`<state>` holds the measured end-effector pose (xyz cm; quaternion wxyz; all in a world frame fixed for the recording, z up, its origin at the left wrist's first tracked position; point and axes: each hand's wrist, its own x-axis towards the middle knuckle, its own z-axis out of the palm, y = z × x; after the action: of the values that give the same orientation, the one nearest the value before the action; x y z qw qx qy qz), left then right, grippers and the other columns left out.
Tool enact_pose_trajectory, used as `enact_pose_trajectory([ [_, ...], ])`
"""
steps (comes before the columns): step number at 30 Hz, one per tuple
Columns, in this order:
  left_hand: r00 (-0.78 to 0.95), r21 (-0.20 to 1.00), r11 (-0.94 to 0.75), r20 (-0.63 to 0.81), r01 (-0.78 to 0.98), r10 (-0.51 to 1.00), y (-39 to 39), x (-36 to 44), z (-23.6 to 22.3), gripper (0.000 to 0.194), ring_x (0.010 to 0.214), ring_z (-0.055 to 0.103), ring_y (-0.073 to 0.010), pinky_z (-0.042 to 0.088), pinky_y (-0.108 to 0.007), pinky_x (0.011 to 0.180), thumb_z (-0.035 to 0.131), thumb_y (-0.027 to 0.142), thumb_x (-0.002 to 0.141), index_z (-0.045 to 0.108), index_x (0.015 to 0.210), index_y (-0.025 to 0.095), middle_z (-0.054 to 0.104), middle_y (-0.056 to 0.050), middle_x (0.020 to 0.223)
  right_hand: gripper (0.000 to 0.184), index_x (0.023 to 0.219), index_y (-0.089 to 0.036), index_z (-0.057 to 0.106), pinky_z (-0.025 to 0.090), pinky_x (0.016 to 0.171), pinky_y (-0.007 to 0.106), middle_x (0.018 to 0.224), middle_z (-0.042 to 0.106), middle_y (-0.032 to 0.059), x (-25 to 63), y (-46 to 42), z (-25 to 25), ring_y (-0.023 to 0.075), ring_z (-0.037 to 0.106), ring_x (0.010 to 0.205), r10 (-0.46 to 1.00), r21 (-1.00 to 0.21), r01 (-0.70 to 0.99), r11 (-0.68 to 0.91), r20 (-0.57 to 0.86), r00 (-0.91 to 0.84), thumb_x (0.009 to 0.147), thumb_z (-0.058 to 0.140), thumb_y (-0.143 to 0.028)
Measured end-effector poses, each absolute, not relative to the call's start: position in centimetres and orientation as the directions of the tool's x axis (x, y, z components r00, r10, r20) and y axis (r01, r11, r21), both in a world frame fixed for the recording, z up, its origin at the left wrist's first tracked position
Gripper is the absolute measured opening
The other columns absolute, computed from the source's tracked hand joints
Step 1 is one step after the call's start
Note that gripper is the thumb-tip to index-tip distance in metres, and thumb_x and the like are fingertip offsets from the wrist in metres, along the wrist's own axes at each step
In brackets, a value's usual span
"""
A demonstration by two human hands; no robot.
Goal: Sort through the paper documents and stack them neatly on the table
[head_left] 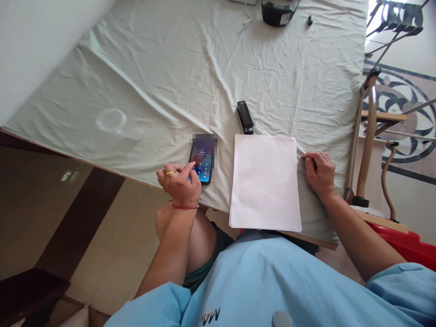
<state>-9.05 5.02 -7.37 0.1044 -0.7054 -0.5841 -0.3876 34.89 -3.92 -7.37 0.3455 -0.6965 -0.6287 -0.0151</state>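
White paper overhangs the bench's near edge; bumps could spill it. Left fingers touch a phone, ungrasping; right fingers loosely clenched.

Phone: top and right edge pixelated, keypad digits too small to read. Top edge crops the black headset. Small black object nearby: can't identify.

Smooth paper, creased cloth, glossy phone screen
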Motion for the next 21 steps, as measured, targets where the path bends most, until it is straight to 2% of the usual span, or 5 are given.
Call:
enact_pose_trajectory([
  [4, -0.004, 0.314, -0.241, 0.616, 0.918, 0.788, 5.0, -9.1, -7.4, 0.035, 0.092, 0.051, -0.0384, 0.039, -0.051, 0.091, 0.057, 0.014, 0.094, 0.089, 0.105, 0.024, 0.06, -0.018, 0.099, 0.018, 0.098, -0.027, 0.07, 0.056, 0.096, 0.047, 0.094, 0.077, 0.0074, 34.9, -3.9, -7.4, 0.0287, 0.072, 0.094, 0.862, -0.463, 0.885, 0.043, 0.466, 0.202, 0.107, 0.055, -0.031],
  [12, -0.071, 0.349, -0.068, 0.369, 0.935, 0.927, 4.9, -8.5, -6.2, 0.037, 0.104, 0.051, -0.0411, 0.04, -0.056, 0.107, 0.055, 0.013, 0.097, 0.088, 0.112, 0.021, 0.057, -0.021, 0.109, 0.019, 0.096, -0.027, 0.069, 0.057, 0.096, 0.048, 0.093, 0.078, 0.0075, 34.8, -3.9, -7.4, 0.0291, 0.072, 0.094, 0.865, -0.461, 0.887, 0.026, 0.455, 0.211, 0.106, 0.053, -0.032],
  [15, -0.103, 0.343, -0.025, 0.349, 0.939, 0.932, 4.8, -8.2, -5.6, 0.04, 0.109, 0.052, -0.0429, 0.041, -0.056, 0.109, 0.052, 0.019, 0.099, 0.085, 0.12, 0.016, 0.059, -0.024, 0.116, 0.02, 0.095, -0.028, 0.069, 0.057, 0.095, 0.049, 0.093, 0.078, 0.0078, 34.8, -3.9, -7.3, 0.0294, 0.073, 0.094, 0.867, -0.456, 0.89, 0.016, 0.449, 0.215, 0.105, 0.053, -0.033],
  [18, -0.148, 0.382, -0.029, 0.426, 0.924, 0.893, 4.7, -8.0, -5.1, 0.057, 0.117, 0.054, -0.0445, 0.043, -0.058, 0.11, 0.053, 0.032, 0.099, 0.068, 0.144, 0.001, 0.059, -0.027, 0.123, 0.02, 0.095, -0.028, 0.069, 0.057, 0.095, 0.048, 0.093, 0.079, 0.0078, 34.8, -3.8, -7.3, 0.0291, 0.073, 0.093, 0.867, -0.456, 0.89, 0.02, 0.452, 0.212, 0.105, 0.053, -0.033],
  [21, -0.168, 0.396, 0.028, 0.323, 0.918, 0.931, 4.4, -7.6, -4.1, 0.082, 0.122, 0.057, -0.0471, 0.047, -0.062, 0.109, 0.063, 0.045, 0.099, 0.046, 0.16, -0.006, 0.061, -0.028, 0.129, 0.019, 0.095, -0.028, 0.069, 0.057, 0.094, 0.048, 0.093, 0.079, 0.0077, 34.9, -3.8, -7.3, 0.029, 0.073, 0.092, 0.864, -0.459, 0.888, 0.033, 0.46, 0.206, 0.105, 0.053, -0.032],
])
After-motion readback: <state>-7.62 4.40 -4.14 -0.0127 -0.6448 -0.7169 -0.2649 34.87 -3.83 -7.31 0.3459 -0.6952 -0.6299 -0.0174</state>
